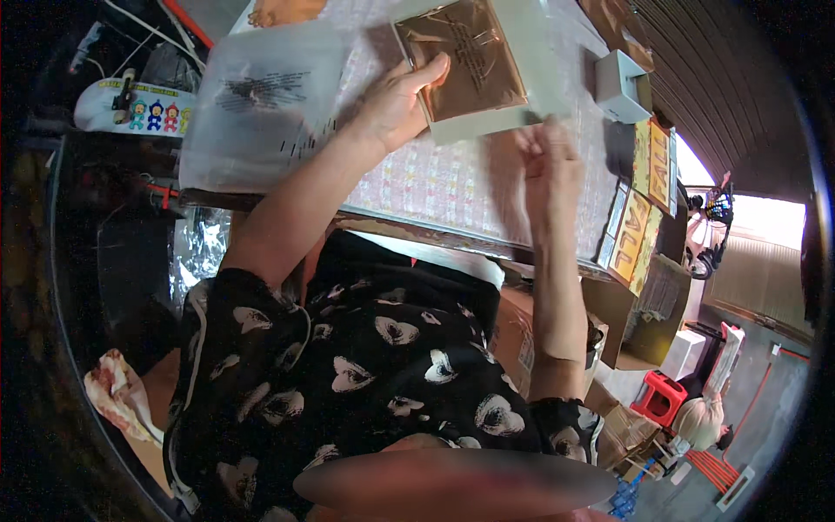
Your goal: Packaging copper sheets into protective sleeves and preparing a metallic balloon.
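Observation:
My left hand [398,103] grips the near left edge of a flat brown sheet [461,56] that lies in a clear plastic sleeve on a pale grey-green card [526,109]. My right hand [550,170] is at the near right corner of that card, fingers together and pinching its edge or the sleeve. Both forearms reach up over the table [435,187], which has a pale checked cover.
A stack of clear plastic bags with dark print [261,104] lies left of my left hand. A small grey box [622,85] stands at the right. Yellow printed cards [639,222] lie along the table's right edge. Cardboard boxes [635,322] and a red stool [658,398] are below.

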The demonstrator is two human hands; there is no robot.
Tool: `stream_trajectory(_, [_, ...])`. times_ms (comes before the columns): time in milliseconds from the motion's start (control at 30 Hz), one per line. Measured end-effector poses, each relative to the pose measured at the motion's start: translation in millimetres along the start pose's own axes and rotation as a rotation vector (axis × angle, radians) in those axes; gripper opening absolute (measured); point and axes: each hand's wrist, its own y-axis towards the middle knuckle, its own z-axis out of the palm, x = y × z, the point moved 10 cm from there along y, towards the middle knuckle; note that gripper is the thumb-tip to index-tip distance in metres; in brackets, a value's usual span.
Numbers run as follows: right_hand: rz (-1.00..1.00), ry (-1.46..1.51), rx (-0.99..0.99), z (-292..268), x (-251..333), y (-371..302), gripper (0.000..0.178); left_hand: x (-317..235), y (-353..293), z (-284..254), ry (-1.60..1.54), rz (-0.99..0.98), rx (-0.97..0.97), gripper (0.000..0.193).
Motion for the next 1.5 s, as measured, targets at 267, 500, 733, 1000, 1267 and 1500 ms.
stream_trajectory(267, [-0.106,0.226,0.179,10.0,28.7,9.1,0.016,0.2,-28.7,13.1,0.025,-0.11,0.073,0.046])
stream_trajectory(500, [0.081,-0.053,0.202,-16.2,27.6,21.2,0.011,-81.6,-26.8,8.8,0.632,-0.063,0.253,0.074])
stream_trajectory(733, [0.212,-0.237,0.277,-35.2,-10.7,22.7,0.013,-36.5,17.2,-3.4,0.634,-0.182,0.019,0.052])
stream_trajectory(1000, [0.083,-0.147,0.096,-43.6,-6.1,47.0,0.027,-21.9,13.6,-2.2,0.441,-0.156,0.056,0.05])
stream_trajectory(1267, [0.0,-0.129,0.027,-33.3,-2.3,49.2,0.022,-15.6,18.2,-6.4,0.571,-0.163,0.09,0.047])
stream_trajectory(1500, [-0.048,-0.175,-0.117,-37.3,0.7,43.5,0.016,-20.1,15.8,-14.1,0.412,-0.095,-0.005,0.045])
